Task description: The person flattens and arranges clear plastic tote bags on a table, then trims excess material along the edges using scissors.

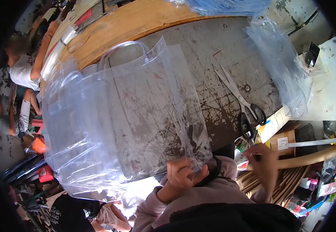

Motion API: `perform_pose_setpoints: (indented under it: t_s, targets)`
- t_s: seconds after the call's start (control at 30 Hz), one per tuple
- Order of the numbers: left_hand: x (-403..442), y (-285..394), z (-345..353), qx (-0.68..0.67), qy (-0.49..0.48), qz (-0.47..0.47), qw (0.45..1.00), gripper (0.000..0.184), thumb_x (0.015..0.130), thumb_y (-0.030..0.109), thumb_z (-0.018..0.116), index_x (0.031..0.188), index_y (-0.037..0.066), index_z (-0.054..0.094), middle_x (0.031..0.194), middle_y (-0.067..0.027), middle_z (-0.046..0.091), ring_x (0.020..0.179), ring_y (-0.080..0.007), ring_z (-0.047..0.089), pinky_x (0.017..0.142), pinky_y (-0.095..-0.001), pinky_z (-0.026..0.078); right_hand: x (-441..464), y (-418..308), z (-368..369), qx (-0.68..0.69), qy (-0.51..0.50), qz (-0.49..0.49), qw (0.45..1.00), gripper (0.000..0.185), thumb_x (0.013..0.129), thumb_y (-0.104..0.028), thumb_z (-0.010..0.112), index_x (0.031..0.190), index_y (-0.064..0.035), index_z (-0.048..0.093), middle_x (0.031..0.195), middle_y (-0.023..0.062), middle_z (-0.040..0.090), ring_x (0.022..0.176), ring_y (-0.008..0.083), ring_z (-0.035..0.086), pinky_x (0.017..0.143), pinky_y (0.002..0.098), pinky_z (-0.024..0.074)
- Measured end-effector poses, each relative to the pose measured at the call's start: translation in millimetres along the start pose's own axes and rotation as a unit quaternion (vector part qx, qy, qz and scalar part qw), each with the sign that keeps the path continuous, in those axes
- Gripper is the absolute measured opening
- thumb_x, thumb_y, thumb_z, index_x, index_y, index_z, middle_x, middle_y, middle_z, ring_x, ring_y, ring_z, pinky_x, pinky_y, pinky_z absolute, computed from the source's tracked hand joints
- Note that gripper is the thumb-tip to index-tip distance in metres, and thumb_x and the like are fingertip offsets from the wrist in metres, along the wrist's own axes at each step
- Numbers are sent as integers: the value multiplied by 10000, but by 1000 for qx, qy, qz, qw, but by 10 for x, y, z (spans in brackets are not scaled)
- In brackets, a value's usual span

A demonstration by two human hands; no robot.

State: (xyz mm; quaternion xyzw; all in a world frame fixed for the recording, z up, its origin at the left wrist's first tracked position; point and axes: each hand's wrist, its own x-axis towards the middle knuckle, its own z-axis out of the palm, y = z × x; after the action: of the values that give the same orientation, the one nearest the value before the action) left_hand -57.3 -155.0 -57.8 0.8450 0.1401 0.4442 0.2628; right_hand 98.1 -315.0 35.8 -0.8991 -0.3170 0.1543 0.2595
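A clear plastic bag [148,104] with a looped tube handle lies on the scratched grey table. My left hand [181,174] has its fingers curled around the bag's near corner. Off the table's edge at the right, my right hand [264,164] is slightly blurred, its fingers bent together in a pinch. Something small and dark shows by those fingers, too unclear to name. Large scissors [242,101] with black handles rest on the table above the right hand, blades partly apart. More clear bags [75,127] with handles are layered at the left.
Clear plastic sheets [280,62] are stacked at the table's right side, bluish ones [226,5] at the far edge. A cardboard box [284,139] and a cardboard tube [311,157] stand at the right. One person [25,69] sits at the left, another [71,212] below.
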Motion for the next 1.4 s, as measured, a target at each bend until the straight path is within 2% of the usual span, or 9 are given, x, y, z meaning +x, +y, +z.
perform_pose_setpoints:
  t_s: [0.13,0.33,0.43,0.5,0.7,1.07,1.17,1.27,1.4]
  targets:
    - [-47,-4,9,-10,14,-4,1000,499,667,240,788,873,103,355,878,-71,424,648,-136,497,482,-215,382,167,-278,338,145,-104,-35,983,256,729,-163,758,847,13,614,756,113,631,694,227,648,608,294,494]
    - [2,94,-62,-87,66,-43,993,440,666,252,775,817,87,396,835,-63,510,699,-167,501,512,-277,430,124,-308,512,349,-154,97,919,142,814,-89,676,877,27,625,771,62,650,695,106,617,643,237,491]
    - [37,170,-91,-43,83,-89,992,313,716,300,723,809,97,504,870,-57,511,776,-166,520,668,-343,474,123,-284,477,465,-183,130,856,124,852,-88,630,877,33,622,756,56,636,677,100,598,637,229,484]
    - [58,170,-133,109,1,70,992,220,769,373,657,862,176,627,963,-22,549,889,-166,547,851,-421,423,118,-307,471,500,-185,132,835,124,867,-86,607,879,37,616,751,57,628,671,99,592,629,227,480]
    - [213,219,-104,179,-27,110,977,193,771,415,649,882,257,635,1029,12,513,1077,-184,455,1017,-544,254,163,-288,458,543,-155,99,819,131,899,-86,560,882,39,595,748,58,614,652,98,570,613,226,472]
    - [398,102,-111,193,-107,97,971,312,765,251,640,1043,393,638,848,68,447,876,-56,486,775,-284,333,260,-210,418,556,-135,103,813,125,908,-79,532,888,32,585,751,51,602,684,107,572,646,244,469]
    - [391,83,-93,215,-121,113,963,351,767,264,640,1088,406,628,844,65,428,820,-58,461,729,-266,314,345,-191,307,210,94,-32,973,119,873,-56,561,975,5,570,820,95,602,746,186,593,691,282,480]
    - [375,72,-45,218,-101,112,964,346,778,273,635,1095,410,628,842,63,419,817,-63,455,721,-263,311,610,-37,165,-116,250,-99,956,292,817,-50,611,1099,-22,542,1076,185,527,951,312,554,811,354,454]
    - [377,68,-53,208,-94,105,968,323,790,274,634,1082,411,635,834,63,410,817,-68,453,711,-260,310,632,147,144,-152,181,-101,967,414,781,-69,656,1172,-27,526,1106,177,473,975,328,516,828,411,427]
